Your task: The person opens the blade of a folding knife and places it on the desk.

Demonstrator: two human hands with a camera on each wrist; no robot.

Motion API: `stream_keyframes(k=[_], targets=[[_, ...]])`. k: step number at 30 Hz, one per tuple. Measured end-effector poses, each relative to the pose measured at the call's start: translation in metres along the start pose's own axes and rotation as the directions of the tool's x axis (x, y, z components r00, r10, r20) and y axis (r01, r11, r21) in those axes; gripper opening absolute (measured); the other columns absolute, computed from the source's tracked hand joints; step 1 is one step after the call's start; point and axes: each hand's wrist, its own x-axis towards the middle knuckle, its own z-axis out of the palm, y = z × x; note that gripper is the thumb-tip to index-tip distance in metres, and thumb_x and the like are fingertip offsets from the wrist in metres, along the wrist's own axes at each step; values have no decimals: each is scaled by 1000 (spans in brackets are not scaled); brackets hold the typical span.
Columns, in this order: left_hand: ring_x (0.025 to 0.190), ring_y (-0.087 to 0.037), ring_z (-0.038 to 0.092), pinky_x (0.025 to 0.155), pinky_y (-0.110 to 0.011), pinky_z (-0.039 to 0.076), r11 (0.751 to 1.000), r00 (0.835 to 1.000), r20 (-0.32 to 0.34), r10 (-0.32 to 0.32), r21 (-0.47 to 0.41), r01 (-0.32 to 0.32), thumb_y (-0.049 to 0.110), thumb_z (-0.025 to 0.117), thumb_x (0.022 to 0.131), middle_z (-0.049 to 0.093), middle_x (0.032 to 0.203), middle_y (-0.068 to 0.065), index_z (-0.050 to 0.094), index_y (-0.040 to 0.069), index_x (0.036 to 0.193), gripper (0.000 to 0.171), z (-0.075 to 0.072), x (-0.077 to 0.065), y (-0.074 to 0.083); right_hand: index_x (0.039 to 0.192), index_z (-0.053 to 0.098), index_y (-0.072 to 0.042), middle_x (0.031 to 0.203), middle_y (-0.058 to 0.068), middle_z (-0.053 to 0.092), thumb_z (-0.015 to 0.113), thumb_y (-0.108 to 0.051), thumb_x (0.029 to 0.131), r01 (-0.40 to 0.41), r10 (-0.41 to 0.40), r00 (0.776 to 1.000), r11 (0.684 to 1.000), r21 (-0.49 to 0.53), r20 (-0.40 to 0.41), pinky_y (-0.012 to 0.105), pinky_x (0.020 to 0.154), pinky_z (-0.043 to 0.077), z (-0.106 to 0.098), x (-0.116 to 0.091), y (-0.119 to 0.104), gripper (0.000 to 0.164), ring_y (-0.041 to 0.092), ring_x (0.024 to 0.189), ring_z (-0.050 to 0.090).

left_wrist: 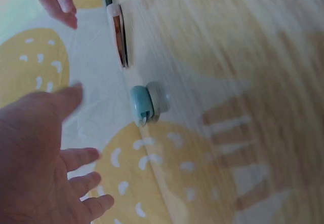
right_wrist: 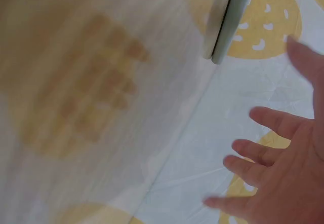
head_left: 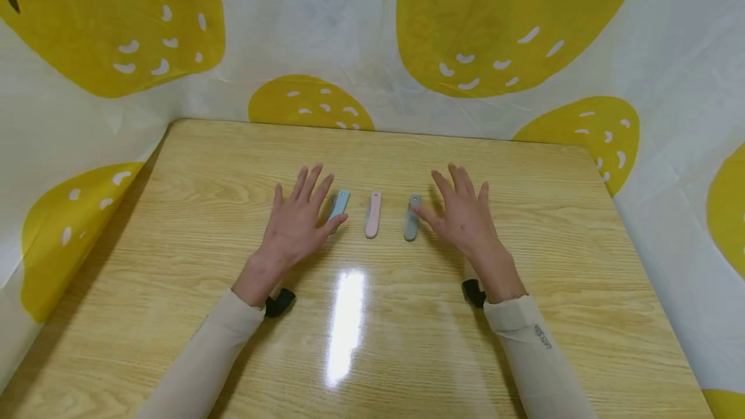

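Three slim folded knives lie in a row on the table: a blue one point(head_left: 339, 203), a pink one point(head_left: 374, 214) and a grey-green one point(head_left: 412, 227). Each has a small hole at its far end. The left hand point(head_left: 295, 220) hovers over the table with fingers spread, its thumb overlapping the blue knife in the head view. Likewise spread, the right hand point(head_left: 465, 215) has its thumb across the grey-green knife in that view. Nothing is in either palm. From the left wrist, the pink knife point(left_wrist: 117, 35) shows a slot along its edge, and the blue knife point(left_wrist: 141, 103) appears end-on.
The glossy wood-grain table point(head_left: 372, 167) reflects a bright light near its front. A white curtain point(head_left: 308, 24) with big yellow fruit prints hangs along the back and sides. Dark wrist-camera mounts point(head_left: 280, 302) stick out below both wrists.
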Motion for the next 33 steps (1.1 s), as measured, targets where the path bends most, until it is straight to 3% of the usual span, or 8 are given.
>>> stream_keyframes(k=[5,10,15,23,33], targets=[[158,-36,31,121,-72,28,999,1000,-19,-21,-45,20,47,63,103,30,171,-14,53,7,149,62,3,0,1,145,56,1,161,28,39,65,-43,102,2,-3,1000,999,43,13,69,119,33,-2,7,-3,62,49,149,38],[145,-38,47,113,-63,42,992,996,3,-90,-93,90,46,70,99,49,156,-20,60,3,139,61,6,-2,2,138,62,0,153,27,47,66,-36,103,4,-7,999,997,77,40,66,114,41,-3,13,-8,51,48,142,45],[120,-36,59,100,-57,49,979,992,3,-126,-160,125,48,73,96,61,129,-16,66,1,127,56,7,-3,4,136,64,-1,147,24,53,66,-34,103,2,-9,999,992,126,53,62,112,43,-4,18,-15,46,44,138,48],[79,-23,57,75,-42,50,979,995,-2,-101,-178,99,47,78,92,63,101,-10,69,3,117,52,10,-5,8,134,65,-1,142,21,56,66,-32,104,15,-34,995,979,202,93,58,109,47,-1,27,-27,43,41,133,52],[73,-20,56,64,-33,47,979,993,-11,-116,-170,112,35,84,89,61,91,-8,68,1,118,48,13,-5,8,134,66,-3,141,19,57,66,-32,104,35,-69,988,972,232,141,56,106,50,5,37,-43,41,38,132,52]])
